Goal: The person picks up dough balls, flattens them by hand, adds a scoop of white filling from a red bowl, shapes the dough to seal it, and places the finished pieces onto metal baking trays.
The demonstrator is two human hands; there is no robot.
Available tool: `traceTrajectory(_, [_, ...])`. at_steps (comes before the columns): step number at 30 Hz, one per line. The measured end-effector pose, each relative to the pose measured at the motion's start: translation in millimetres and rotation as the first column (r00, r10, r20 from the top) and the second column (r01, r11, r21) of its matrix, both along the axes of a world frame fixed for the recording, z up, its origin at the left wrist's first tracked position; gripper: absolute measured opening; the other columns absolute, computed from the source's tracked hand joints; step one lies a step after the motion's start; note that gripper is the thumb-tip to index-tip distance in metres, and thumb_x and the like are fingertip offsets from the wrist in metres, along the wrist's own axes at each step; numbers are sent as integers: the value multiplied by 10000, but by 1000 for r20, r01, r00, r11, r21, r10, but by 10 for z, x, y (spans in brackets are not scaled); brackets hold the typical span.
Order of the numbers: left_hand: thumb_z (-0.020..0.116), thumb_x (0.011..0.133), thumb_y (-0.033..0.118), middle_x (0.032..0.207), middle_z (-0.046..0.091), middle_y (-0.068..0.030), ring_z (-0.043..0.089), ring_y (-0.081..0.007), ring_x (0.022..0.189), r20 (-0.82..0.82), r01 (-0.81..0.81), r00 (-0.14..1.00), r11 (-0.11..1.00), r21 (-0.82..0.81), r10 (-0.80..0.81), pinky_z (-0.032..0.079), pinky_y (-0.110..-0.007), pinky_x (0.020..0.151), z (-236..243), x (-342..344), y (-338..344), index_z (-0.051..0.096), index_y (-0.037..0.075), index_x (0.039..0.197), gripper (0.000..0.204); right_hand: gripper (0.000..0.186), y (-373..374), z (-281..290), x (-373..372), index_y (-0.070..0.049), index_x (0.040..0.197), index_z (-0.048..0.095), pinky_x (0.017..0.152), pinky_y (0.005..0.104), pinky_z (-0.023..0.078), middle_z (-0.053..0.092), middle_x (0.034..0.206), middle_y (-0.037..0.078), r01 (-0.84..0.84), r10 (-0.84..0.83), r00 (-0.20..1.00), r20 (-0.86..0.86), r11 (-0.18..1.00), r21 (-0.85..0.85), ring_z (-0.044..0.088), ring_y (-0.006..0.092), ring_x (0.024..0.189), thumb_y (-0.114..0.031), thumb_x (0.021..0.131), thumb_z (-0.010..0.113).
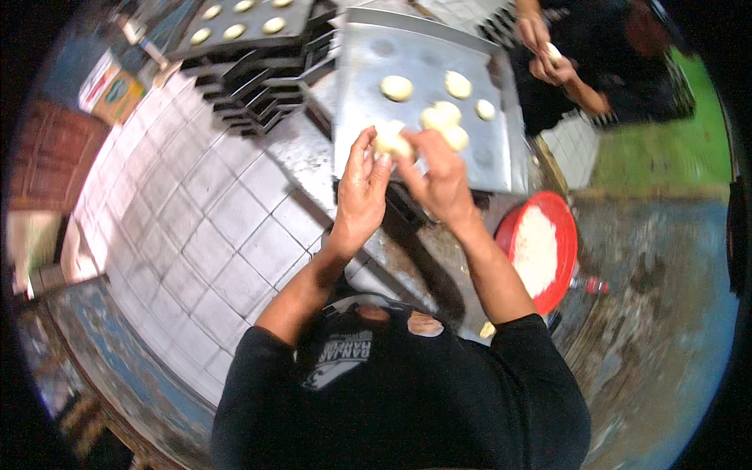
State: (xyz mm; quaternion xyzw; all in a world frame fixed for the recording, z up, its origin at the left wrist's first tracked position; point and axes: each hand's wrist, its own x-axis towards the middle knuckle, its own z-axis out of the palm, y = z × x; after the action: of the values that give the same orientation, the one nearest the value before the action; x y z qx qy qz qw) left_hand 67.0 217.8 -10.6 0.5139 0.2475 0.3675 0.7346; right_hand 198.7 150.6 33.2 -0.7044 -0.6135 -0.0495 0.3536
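My left hand and my right hand meet over the near edge of a metal tray, both gripping a pale lump of dough between their fingers. Just beyond them on the tray sit a cluster of pale dough pieces and several separate rounds, one of them at the middle left. The underside of the held lump is hidden by my fingers.
A second tray of dough rounds rests on black racks at top left. A red basin of white filling or powder stands right of my arm. A co-worker's hands work dough at top right. Tiled floor lies left.
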Motion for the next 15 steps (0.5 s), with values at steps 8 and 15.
traceTrajectory(8, [467,1074,351,801,541,-2,479,-85,743,-253,329,926,928,174,-280,420,-276,648,-464,201,-1766,580,31,911,376,256,-2313,-345,-716,10,1122,674,740,341,532,682,923,114,410,-386,841,-378,912,-20,662,249,823,-95,890,697])
traceTrajectory(15, [532,1034,428,891,589,-27,545,-95,785,-294,629,701,758,-175,-649,452,-273,666,-217,46,-3153,611,28,1043,408,321,-3730,-801,-1255,40,1234,608,842,250,505,694,1030,53,634,-123,120,-985,773,-19,635,95,905,-66,940,686])
